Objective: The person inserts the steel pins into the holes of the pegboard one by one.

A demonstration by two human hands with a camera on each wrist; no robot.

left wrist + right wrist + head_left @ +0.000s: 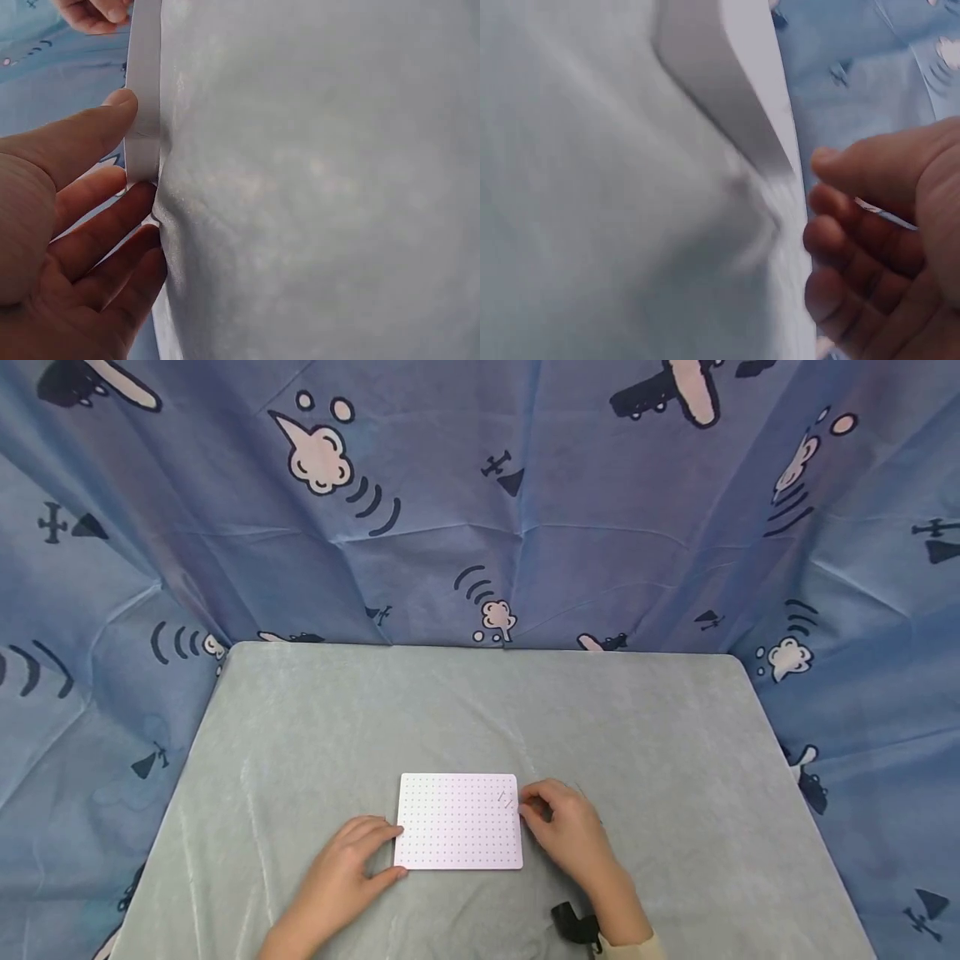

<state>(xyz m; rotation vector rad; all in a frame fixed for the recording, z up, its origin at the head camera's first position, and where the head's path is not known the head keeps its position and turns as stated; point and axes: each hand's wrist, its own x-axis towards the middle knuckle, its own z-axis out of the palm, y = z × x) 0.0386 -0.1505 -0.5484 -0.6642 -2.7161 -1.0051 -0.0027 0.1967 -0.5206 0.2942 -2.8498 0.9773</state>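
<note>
A white pegboard (457, 843) dotted with rows of small holes lies flat on the cloth. Two thin, dark pin-like pieces (503, 796) show near its upper right corner. My left hand (345, 868) holds the board's left side, with the thumb at the near corner and the forefinger on the left edge. In the left wrist view that thumb (120, 112) presses on the board's side wall (144, 112). Just off the board's right edge, my right hand (570, 831) has curled fingers, thumb and forefinger tips together; I cannot tell whether they pinch something.
A pale grey-green cloth covers the table (637, 718). Blue curtain fabric (450, 468) with printed planes and clouds surrounds its back and sides. A black device (573, 925) sits by my right wrist. Small dark thin marks show beside the right hand.
</note>
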